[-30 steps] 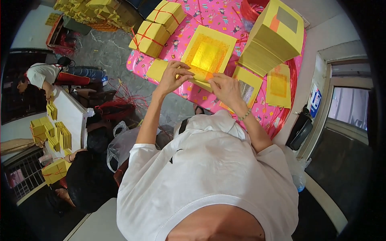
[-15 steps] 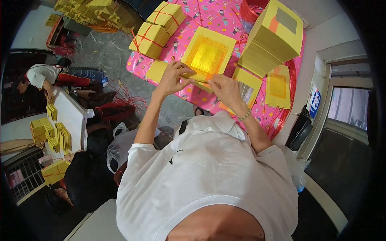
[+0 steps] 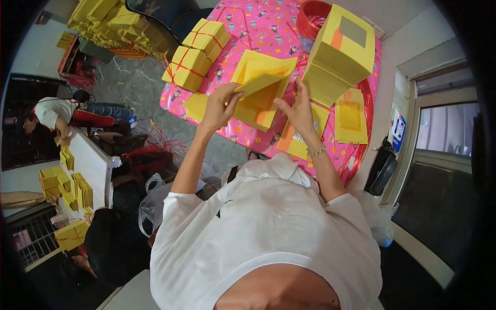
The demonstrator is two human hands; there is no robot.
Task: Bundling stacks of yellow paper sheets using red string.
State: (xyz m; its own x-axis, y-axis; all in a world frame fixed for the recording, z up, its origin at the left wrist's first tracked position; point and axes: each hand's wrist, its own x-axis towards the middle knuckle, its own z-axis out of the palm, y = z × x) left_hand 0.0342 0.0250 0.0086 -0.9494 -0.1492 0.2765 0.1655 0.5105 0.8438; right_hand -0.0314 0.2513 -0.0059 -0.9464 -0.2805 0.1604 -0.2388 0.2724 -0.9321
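Note:
A yellow paper sheet point(image 3: 268, 77) is bent up and over, its raised edge slanting above a sheet with a golden-orange panel. My left hand point(image 3: 221, 107) pinches this sheet at its left edge. Beneath it lies a low stack of yellow paper point(image 3: 253, 117) on the pink patterned tablecloth point(image 3: 248, 135). To the right of the stack, my right hand point(image 3: 299, 111) has its thumb and fingers apart and holds nothing. Under that wrist are yellow sheets with a shiny panel point(image 3: 319, 121). Another yellow sheet point(image 3: 195, 107) lies left of my left hand.
A tall block of yellow paper point(image 3: 330, 67) stands at the right, with orange-panelled sheets point(image 3: 351, 116) nearer me. Bundles tied with red string point(image 3: 188, 67) sit at the table's left. A red string coil point(image 3: 314, 15) is at the back. Two people work at a white table point(image 3: 90, 150) on the left.
The sheet's near edge has been lifted and folded away from me. My right hand has let go and opened; my left hand still pinches the sheet. The view has shifted slightly.

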